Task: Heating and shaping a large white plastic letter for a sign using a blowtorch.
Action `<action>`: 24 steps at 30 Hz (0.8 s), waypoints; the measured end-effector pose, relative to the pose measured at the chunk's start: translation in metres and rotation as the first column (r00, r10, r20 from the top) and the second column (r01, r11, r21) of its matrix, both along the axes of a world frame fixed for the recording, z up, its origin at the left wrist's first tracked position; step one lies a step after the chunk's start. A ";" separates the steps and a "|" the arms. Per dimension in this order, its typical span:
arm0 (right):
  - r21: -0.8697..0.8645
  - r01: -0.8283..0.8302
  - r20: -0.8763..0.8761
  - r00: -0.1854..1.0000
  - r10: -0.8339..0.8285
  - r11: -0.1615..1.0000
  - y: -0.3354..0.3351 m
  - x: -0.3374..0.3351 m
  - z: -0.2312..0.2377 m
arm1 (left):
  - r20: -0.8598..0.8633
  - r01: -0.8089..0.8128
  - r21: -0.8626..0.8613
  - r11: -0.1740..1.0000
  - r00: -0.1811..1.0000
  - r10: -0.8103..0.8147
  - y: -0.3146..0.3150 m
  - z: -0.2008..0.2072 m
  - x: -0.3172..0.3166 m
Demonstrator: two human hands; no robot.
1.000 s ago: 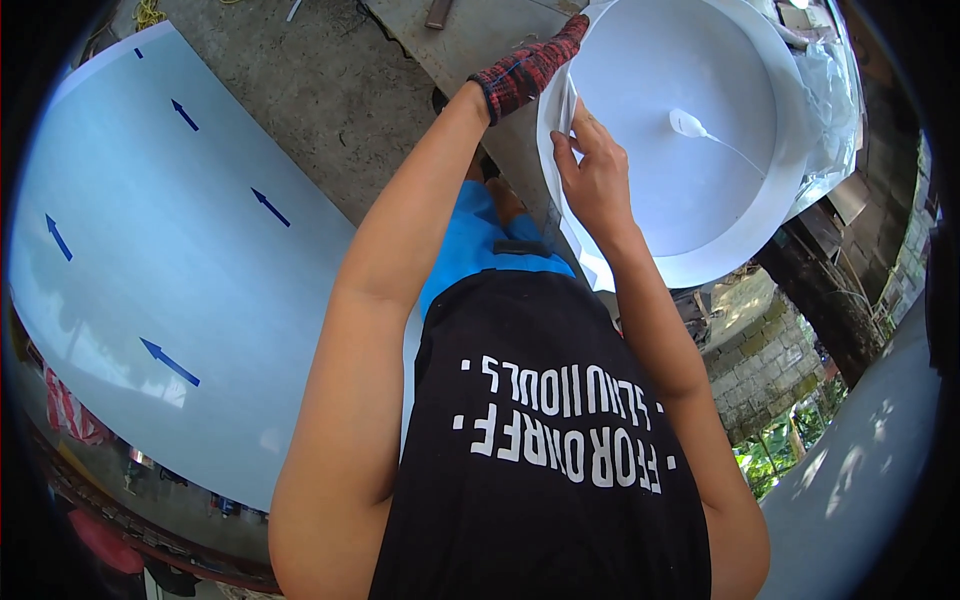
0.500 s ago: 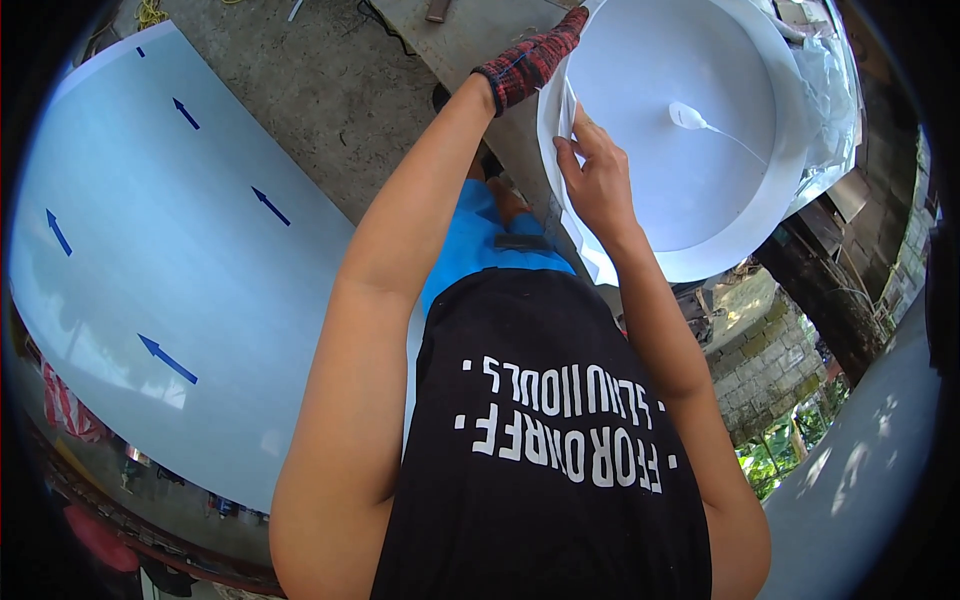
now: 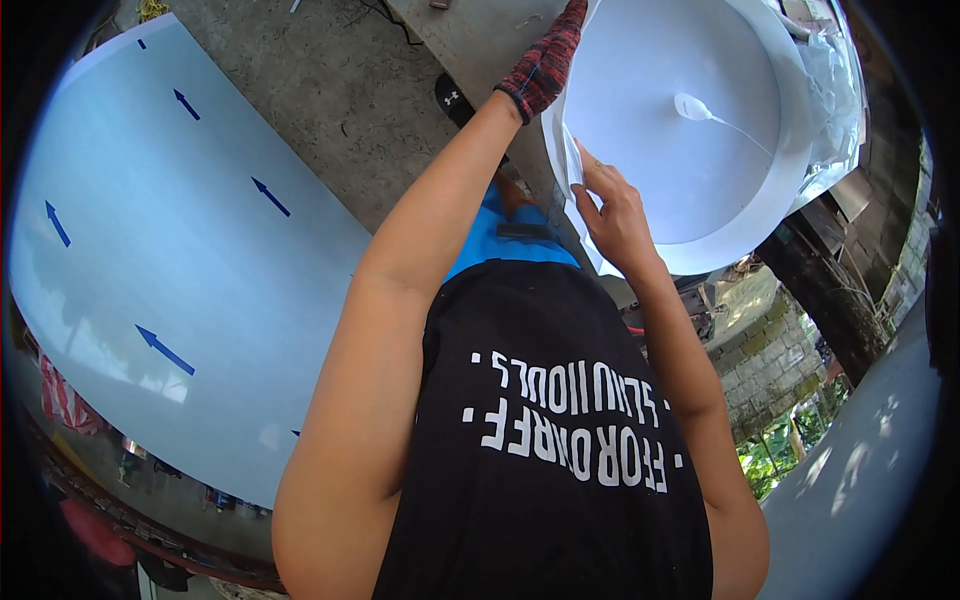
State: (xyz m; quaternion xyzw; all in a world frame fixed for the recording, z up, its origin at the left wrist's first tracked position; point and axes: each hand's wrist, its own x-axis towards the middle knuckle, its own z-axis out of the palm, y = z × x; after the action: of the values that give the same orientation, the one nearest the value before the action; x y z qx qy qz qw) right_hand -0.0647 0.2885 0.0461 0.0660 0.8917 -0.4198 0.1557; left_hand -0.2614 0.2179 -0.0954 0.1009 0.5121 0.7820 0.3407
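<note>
A large round white shape with a raised rim (image 3: pixel 745 235) fills the upper right, like a shallow pan. Along its left side runs a folded, creased strip of white sheet (image 3: pixel 573 165). My left hand (image 3: pixel 545 68), in a red and black knitted glove, is closed on the strip's upper stretch, fingers pressed together; its fingertips lie near the picture's top edge. Farther down the same side, my bare right hand (image 3: pixel 615 210) pinches the strip between thumb and fingers. Inside the round shape lies a small white oval piece (image 3: pixel 690 106) with a thin trailing line.
A big pale-blue panel (image 3: pixel 220 260) with dark blue arrows stretches along the left. Beneath the round shape is a grey worktop (image 3: pixel 470 45). Clear plastic wrap (image 3: pixel 832 105) bunches at its right, beside a dark wooden beam (image 3: pixel 830 280). Concrete floor (image 3: pixel 310 100) shows between panel and worktop.
My right hand has slid down the strip, nearer to me. My gloved left wrist has shifted slightly right and lower, its fingers still at the rim. The view has shifted a little.
</note>
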 end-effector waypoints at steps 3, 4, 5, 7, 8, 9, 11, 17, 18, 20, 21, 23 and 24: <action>-0.005 0.020 0.020 1.000 -0.020 1.000 -0.009 0.013 0.003 | 0.004 0.070 0.105 0.992 0.998 -0.071 0.001 0.021 0.004; -0.012 0.024 0.011 1.000 -0.024 1.000 -0.011 0.017 0.002 | 0.007 0.070 0.104 0.992 0.997 -0.071 0.001 0.026 0.005; 0.004 0.011 -0.034 0.999 -0.011 1.000 -0.011 0.020 0.000 | -0.012 0.058 0.125 0.990 0.998 -0.057 0.001 0.031 0.006; 0.004 0.015 -0.031 0.999 -0.015 1.000 -0.013 0.021 0.001 | -0.033 0.046 0.141 0.989 0.999 -0.041 0.000 0.033 0.006; 0.008 0.021 -0.028 0.999 -0.021 1.000 -0.014 0.022 0.002 | 0.074 0.048 0.182 0.982 0.995 -0.062 0.000 0.034 0.005; 0.007 0.021 -0.029 0.999 -0.021 1.000 -0.013 0.024 0.003 | 0.179 0.044 0.224 0.974 0.980 -0.085 0.000 0.034 0.004; -0.009 0.006 0.007 1.000 -0.006 1.000 -0.009 0.028 0.004 | 0.240 0.051 0.264 0.963 0.964 -0.117 0.001 0.033 0.003; -0.034 0.004 0.176 0.984 0.002 0.999 -0.001 0.033 0.018 | -0.102 -0.105 0.004 0.994 0.989 0.105 -0.002 -0.012 0.022; -0.035 0.005 0.178 0.984 0.002 0.999 -0.001 0.035 0.017 | -0.426 -0.224 -0.093 0.970 0.890 0.165 -0.003 -0.016 0.026; -0.042 -0.028 0.104 0.994 0.032 0.999 0.000 0.039 0.015 | -0.488 -0.207 -0.095 0.974 0.862 0.136 -0.006 -0.026 0.027; -0.044 -0.028 0.105 0.994 0.033 0.999 0.000 0.040 0.014 | -0.549 -0.190 -0.095 0.977 0.829 0.107 -0.008 -0.026 0.026; -0.033 -0.046 0.083 0.995 0.049 0.998 0.001 0.040 0.013 | -0.529 -0.198 -0.094 0.976 0.840 0.119 -0.006 -0.024 0.027; -0.035 -0.051 0.083 0.995 0.054 0.998 0.001 0.040 0.014 | -0.511 -0.207 -0.092 0.974 0.849 0.132 -0.005 -0.028 0.028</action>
State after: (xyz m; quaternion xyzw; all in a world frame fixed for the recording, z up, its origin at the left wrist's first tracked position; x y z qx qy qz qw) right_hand -0.0249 0.2892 0.0601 0.0575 0.8787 -0.4272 0.2051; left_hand -0.2333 0.2127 -0.1237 0.2300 0.6449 0.7168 0.1317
